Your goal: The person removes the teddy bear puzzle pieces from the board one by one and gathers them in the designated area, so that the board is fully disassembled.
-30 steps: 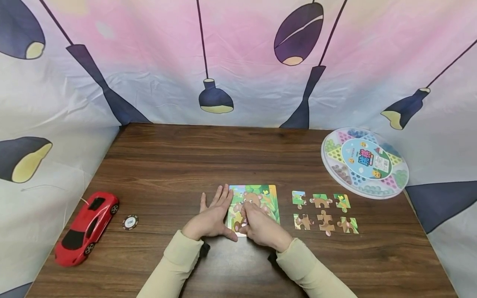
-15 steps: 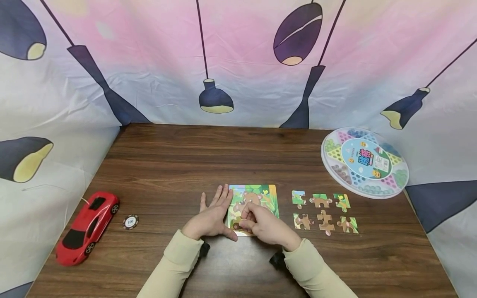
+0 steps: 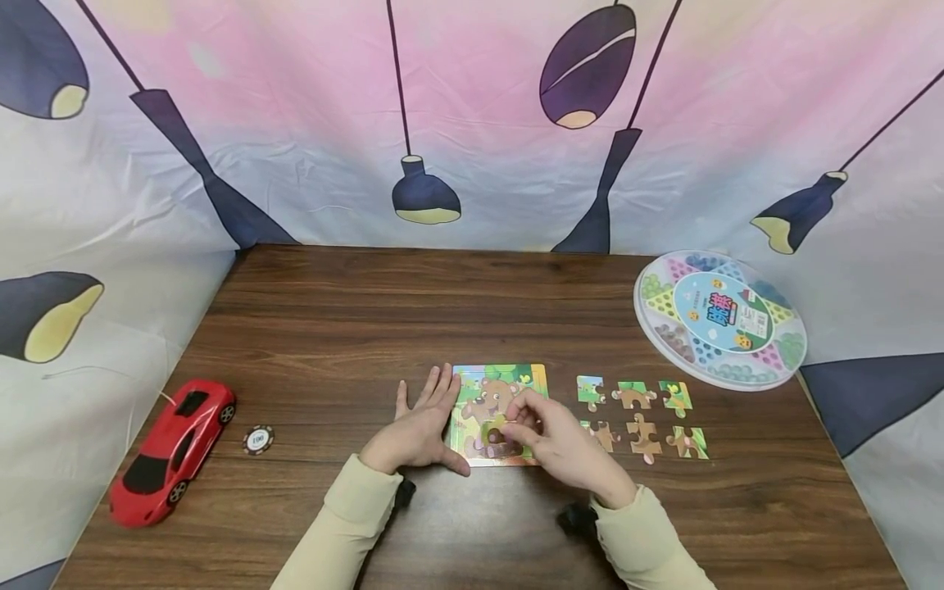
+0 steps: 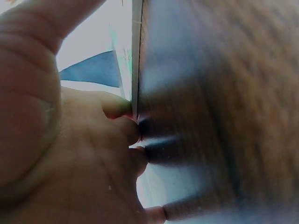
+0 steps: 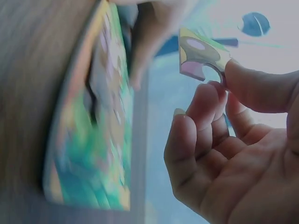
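A jigsaw puzzle board (image 3: 541,379) with a bear picture lies on the wooden table. My left hand (image 3: 420,430) is spread flat along its left side, fingers straight and touching its edge. Over the lower part of the board, my right hand (image 3: 568,447) pinches a jigsaw piece (image 5: 201,53) between thumb and fingertips. In the right wrist view this piece is raised off the board and shows brown, pink and green. To the right, several loose jigsaw pieces (image 3: 644,438) lie in two rows; the right hand partly covers one of the near row.
A red toy car (image 3: 170,455) and a poker chip (image 3: 258,440) sit at the left. A round board game case (image 3: 723,319) lies at the back right. Behind the table (image 3: 442,303) hangs a cloth printed with lamps (image 3: 310,123).
My right hand has drawn back to the right and lifted a jigsaw piece from the board's lower left area. The left hand stays where it was.
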Available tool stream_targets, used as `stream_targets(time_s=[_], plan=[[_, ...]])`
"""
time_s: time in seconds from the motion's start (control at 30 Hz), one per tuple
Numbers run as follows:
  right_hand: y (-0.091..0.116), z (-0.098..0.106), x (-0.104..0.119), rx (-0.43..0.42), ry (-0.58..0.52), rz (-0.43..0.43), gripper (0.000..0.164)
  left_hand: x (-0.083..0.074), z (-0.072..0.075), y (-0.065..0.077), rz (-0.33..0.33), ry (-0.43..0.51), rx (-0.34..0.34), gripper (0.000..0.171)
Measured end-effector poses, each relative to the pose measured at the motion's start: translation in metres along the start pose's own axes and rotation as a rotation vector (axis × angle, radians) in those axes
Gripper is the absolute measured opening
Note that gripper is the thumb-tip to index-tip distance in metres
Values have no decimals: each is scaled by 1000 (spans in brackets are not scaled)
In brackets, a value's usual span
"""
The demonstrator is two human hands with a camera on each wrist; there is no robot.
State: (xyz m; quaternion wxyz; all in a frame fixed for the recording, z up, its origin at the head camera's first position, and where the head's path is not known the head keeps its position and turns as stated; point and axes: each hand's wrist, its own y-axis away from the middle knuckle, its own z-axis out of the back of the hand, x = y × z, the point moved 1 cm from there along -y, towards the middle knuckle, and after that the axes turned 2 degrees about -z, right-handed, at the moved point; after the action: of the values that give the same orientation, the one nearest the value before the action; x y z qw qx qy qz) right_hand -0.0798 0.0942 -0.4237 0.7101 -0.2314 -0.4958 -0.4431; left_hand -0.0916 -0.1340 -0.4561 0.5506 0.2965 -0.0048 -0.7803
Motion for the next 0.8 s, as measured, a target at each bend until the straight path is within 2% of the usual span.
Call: stream_targets(time_s=[0.17,0.33,0.43,0.6,0.8], plan=[[21,26,-8,-119,92,-13,9,1,0,0,-3,5,-3,136],[46,51,-19,-236,161,-80,9,0,0,0,-5,10,-5,136],[60,62,-26,-276,199,-121,11,0,0,0,-3,17,-4,136],[77,77,-39,-284,216,-200,15,-1,1,0,-3,13,-3,136],[89,86,-54,-239,234,-278,10,0,0,0,-1,6,-2,136]])
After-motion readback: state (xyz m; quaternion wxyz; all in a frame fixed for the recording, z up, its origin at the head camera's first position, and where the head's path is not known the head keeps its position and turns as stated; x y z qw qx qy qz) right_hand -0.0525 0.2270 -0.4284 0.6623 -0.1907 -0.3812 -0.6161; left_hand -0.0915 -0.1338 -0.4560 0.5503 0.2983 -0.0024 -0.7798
